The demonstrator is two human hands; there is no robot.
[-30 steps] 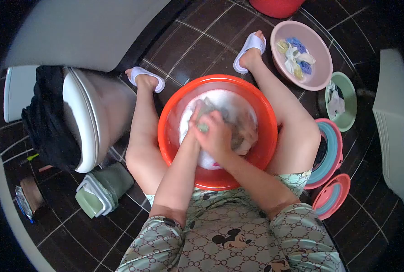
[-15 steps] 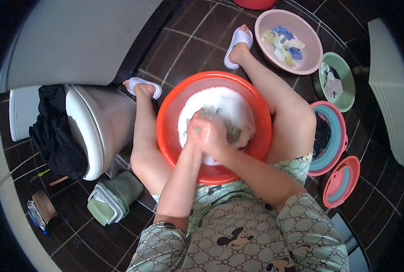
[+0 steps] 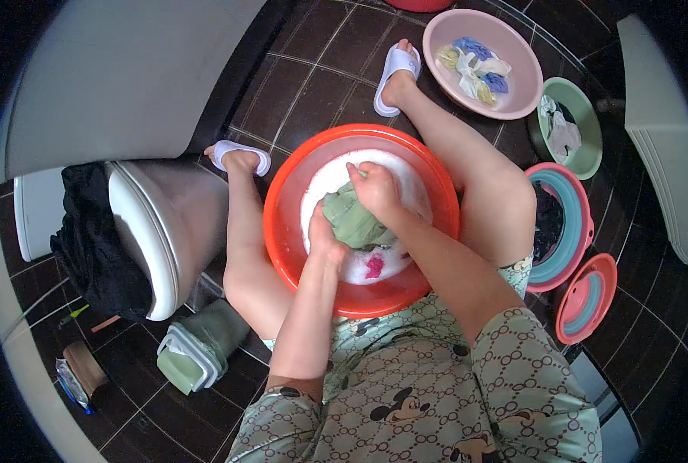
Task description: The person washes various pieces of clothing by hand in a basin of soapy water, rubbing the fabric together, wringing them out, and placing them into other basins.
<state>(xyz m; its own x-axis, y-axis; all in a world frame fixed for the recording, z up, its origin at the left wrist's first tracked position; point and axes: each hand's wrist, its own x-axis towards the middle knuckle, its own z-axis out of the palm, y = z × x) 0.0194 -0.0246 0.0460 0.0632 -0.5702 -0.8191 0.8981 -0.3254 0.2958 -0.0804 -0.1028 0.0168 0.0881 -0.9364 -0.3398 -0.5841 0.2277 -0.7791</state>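
Note:
Between my knees sits a red-orange basin (image 3: pixel 282 266) filled with white suds (image 3: pixel 322 176). A wet, light green cloth (image 3: pixel 353 219) is bunched above the foam, held between both hands. My left hand (image 3: pixel 327 239) is closed around its left side, the fingers partly hidden behind it. At the upper right of the cloth, my right hand (image 3: pixel 376 189) grips a fold, thumb pointing away from me. Just below the cloth a bright pink patch (image 3: pixel 375 267) shows in the suds; I cannot make out what it is.
At the right stand a pink basin (image 3: pixel 432 73) with wet clothes, a green basin (image 3: pixel 595 147), a pink-and-blue basin (image 3: pixel 567 255) with dark cloth and a small red folding basin (image 3: pixel 609 297). Left are a toilet (image 3: pixel 170 231) draped with black cloth (image 3: pixel 89 231) and a green bin (image 3: pixel 193 359).
My hands were pressed together over the bunched cloth, blurred by motion. They have moved apart, the right one farther away from me, and the green cloth and pink patch now show plainly.

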